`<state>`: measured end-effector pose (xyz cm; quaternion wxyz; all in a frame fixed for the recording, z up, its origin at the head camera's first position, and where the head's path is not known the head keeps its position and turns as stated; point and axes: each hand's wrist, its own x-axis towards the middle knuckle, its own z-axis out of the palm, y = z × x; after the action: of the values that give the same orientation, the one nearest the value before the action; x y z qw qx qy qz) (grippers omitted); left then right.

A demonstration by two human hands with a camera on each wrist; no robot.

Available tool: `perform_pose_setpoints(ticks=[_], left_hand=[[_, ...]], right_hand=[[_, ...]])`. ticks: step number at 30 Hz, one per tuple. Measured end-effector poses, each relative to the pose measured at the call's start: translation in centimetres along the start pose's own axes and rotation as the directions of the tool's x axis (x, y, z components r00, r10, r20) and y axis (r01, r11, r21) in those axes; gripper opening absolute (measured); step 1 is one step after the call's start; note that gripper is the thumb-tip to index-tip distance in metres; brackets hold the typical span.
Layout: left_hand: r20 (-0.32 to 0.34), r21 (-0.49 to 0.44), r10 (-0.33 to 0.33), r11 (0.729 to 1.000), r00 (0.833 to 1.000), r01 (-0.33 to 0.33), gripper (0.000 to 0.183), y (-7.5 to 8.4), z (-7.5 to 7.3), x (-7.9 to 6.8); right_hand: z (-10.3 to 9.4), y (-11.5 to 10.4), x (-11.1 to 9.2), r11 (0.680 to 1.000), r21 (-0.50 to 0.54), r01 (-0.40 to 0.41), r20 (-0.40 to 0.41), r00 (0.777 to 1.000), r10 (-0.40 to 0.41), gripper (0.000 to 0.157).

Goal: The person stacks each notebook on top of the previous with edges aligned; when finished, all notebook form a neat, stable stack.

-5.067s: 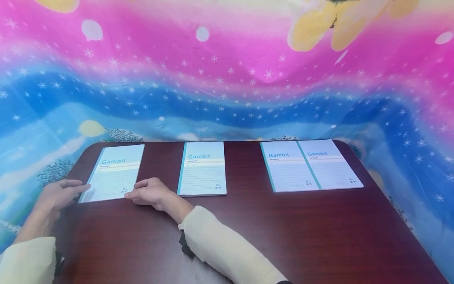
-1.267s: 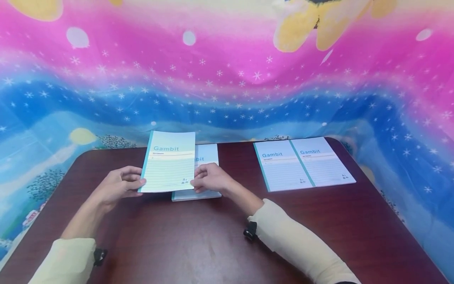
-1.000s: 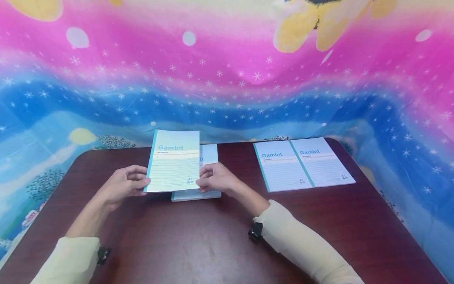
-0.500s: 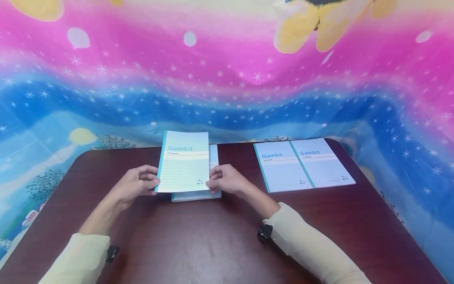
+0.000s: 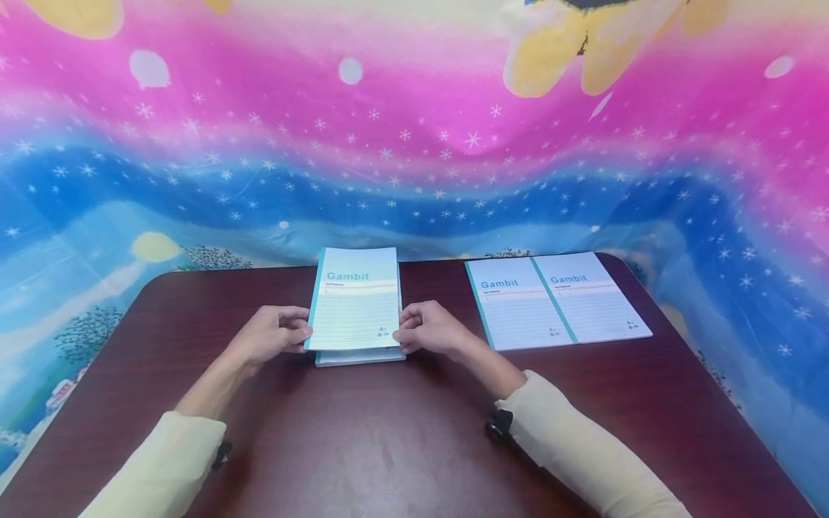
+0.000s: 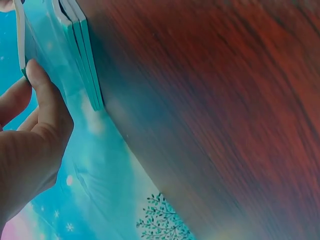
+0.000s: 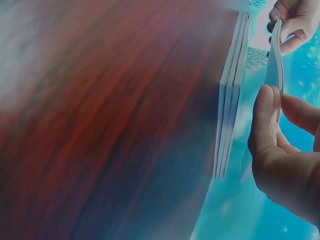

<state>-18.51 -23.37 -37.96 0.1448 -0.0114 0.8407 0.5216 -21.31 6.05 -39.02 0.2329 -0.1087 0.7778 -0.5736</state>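
A white Gambit notebook (image 5: 355, 302) with a teal spine hangs level above a stack of similar notebooks (image 5: 359, 358). My left hand (image 5: 268, 334) pinches its lower left edge between thumb and fingers. At the lower right edge, my right hand (image 5: 430, 329) pinches it the same way. Both wrist views show a gap between the held notebook (image 7: 274, 70) and the stack (image 7: 230, 100), which looks three notebooks thick. The held notebook covers most of the stack in the head view; only its front edge and a sliver at the right show.
Two more Gambit notebooks (image 5: 518, 302) (image 5: 592, 298) lie side by side at the table's back right. The dark red-brown wooden table (image 5: 363, 439) has rounded far corners. A patterned pink and blue cloth (image 5: 414, 158) hangs behind and around it.
The notebook that lay at the table's left is now lifted in both hands and carried right, over the stack. During the last half second it moves further right and sinks lower.
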Motion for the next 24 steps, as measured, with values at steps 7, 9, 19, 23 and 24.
perform_pose_setpoints(ticks=[7,9,19,23,24], left_hand=[[0.010,0.003,-0.007,1.000,1.000,0.007,0.048,-0.1,0.6,0.2],[0.011,0.007,-0.007,1.000,1.000,0.007,0.048,-0.2,0.7,0.3],[0.009,0.094,-0.027,0.995,1.000,0.026,0.050,-0.5,1.5,0.5],[0.009,0.116,-0.018,0.993,1.000,0.017,0.049,-0.6,1.6,0.5],[0.012,0.122,-0.014,0.992,1.000,0.013,0.049,-0.7,1.6,0.6]], right_hand=[[-0.4,0.5,-0.2,1.000,-0.003,-0.016,0.005,1.000,0.016,0.021],[-0.5,0.6,-0.2,1.000,-0.012,-0.022,0.003,1.000,0.022,0.021],[-0.5,1.2,0.0,0.995,-0.093,-0.036,-0.011,0.999,0.035,0.021],[-0.3,1.2,0.0,0.990,-0.137,-0.030,-0.013,1.000,0.028,0.022],[-0.3,1.2,0.0,0.989,-0.146,-0.031,-0.014,0.999,0.029,0.022]])
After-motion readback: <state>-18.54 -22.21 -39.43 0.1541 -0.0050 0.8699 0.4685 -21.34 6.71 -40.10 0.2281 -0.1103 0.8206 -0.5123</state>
